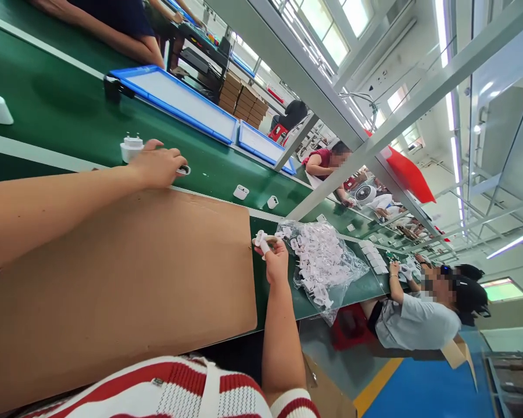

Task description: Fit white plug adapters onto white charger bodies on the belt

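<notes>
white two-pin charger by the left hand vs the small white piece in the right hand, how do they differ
The white two-pin charger stands on the green belt, pins up, beside the left hand; the small white piece is pinched off the belt in the right hand. The charger is blocky, the piece slimmer. Both are white.

This is a factory assembly line. A long green conveyor belt [70, 98] runs the length of the hall, carrying white charger plugs [131, 148] spaced apart. A counter [113, 278] covered in brown board runs alongside it. A clear bag of small white plastic parts [322, 264] lies at the belt's edge. Blue-framed trays [174, 98] and stacked cardboard boxes [244, 101] sit along the far side. Seated workers [414, 319] line both sides of the belt. A metal overhead frame [375, 133] and strip lights [455, 157] hang above. The floor [418, 389] is painted blue with a yellow line.
</notes>
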Motion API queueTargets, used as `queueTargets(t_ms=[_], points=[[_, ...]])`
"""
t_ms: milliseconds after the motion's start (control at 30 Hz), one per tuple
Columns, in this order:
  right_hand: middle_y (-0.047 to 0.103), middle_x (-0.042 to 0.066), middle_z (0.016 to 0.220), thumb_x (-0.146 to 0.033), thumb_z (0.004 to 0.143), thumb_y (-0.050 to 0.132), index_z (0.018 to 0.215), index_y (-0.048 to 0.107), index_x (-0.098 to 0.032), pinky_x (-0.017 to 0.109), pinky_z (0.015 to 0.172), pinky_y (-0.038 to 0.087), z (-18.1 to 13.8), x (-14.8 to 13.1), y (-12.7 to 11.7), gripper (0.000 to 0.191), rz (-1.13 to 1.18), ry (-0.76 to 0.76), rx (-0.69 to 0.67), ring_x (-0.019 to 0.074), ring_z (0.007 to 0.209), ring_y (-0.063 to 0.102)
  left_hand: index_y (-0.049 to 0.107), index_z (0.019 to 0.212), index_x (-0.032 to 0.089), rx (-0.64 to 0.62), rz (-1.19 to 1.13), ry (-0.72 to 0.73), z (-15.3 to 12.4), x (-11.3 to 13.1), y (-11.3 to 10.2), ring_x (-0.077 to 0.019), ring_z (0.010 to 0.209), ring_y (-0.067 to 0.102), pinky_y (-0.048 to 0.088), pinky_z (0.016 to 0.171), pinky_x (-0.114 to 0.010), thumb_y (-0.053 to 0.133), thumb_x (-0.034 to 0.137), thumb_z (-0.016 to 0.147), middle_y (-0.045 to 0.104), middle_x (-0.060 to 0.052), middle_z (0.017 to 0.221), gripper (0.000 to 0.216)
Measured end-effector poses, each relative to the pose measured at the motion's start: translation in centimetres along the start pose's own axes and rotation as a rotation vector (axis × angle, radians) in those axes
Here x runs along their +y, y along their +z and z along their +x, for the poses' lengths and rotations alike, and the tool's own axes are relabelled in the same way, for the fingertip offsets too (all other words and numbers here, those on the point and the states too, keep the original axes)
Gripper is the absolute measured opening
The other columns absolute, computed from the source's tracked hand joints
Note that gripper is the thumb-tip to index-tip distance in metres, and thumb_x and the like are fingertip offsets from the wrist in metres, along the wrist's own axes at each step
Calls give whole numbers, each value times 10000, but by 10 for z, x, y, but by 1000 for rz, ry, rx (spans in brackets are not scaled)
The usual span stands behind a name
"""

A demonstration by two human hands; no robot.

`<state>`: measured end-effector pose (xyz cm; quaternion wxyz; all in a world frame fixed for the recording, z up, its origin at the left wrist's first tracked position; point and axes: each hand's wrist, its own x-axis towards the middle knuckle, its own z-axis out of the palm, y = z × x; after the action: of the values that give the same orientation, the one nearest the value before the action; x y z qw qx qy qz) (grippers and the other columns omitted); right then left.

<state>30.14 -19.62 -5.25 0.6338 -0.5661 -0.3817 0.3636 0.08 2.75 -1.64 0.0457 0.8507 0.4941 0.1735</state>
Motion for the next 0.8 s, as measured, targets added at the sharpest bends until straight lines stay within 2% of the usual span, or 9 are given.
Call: queueTargets(t_ms=[100,133,200,300,367,467,633,733,800], points=[[776,23,973,-334,608,867,1096,612,-243,210,540,503,-8,-10,3,558,-27,-2,4,168,792,740,625,1336,96,-69,-156,67,-29,38,4,-219,1023,587,431,1019,-344,427,369,1024,566,-118,1367,460],[777,30,974,-335,613,859,1111,632,-237,196,501,458,-10,-12,5,556,-56,5,-5,164,784,725,643,1319,115,-113,-253,110,-43,54,8,-222,994,605,454,947,-329,445,407,1012,579,-116,1344,468],[776,46,968,-353,639,843,1078,697,-215,199,475,420,-15,-15,10,483,-135,22,-49,168,792,705,693,1242,138,-155,-378,208,-72,82,18,-256,1034,626,463,914,-330,500,437,962,625,-118,1252,452],[768,46,962,-341,711,807,1000,765,-210,249,602,534,-22,-15,21,320,-262,-28,-159,185,850,712,719,1191,178,-194,-518,250,-104,107,37,-273,1007,651,483,870,-348,523,425,903,667,-109,1159,428],[761,41,1012,-295,779,752,1012,790,-227,301,776,600,-27,-14,28,246,-374,-166,-229,185,901,720,705,1204,188,-183,-631,220,-114,111,48,-274,1000,658,497,859,-351,538,449,875,683,-104,1161,453],[751,50,1082,-193,853,649,1133,795,-250,333,927,600,-29,-15,39,321,-599,-406,-332,191,972,719,712,1136,181,-171,-755,172,-115,105,59,-275,972,657,507,833,-349,574,509,836,713,-98,1082,466],[743,80,1071,-9,779,528,1217,771,-212,333,934,594,-19,-15,55,540,-897,-635,-424,225,1041,704,731,914,188,-142,-822,156,-110,97,61,-273,929,620,478,804,-347,617,597,812,706,-80,907,437],[736,79,1033,-21,786,534,1197,773,-205,322,902,597,-15,-16,62,510,-948,-673,-460,223,1016,701,687,815,186,-152,-826,143,-110,97,60,-265,915,603,458,780,-338,614,608,815,682,-73,858,428],[734,77,1032,-56,831,539,1177,776,-208,317,895,597,-14,-20,64,446,-907,-677,-415,209,996,706,673,853,184,-154,-823,124,-111,99,59,-255,901,607,455,766,-330,611,592,821,678,-70,888,414]])
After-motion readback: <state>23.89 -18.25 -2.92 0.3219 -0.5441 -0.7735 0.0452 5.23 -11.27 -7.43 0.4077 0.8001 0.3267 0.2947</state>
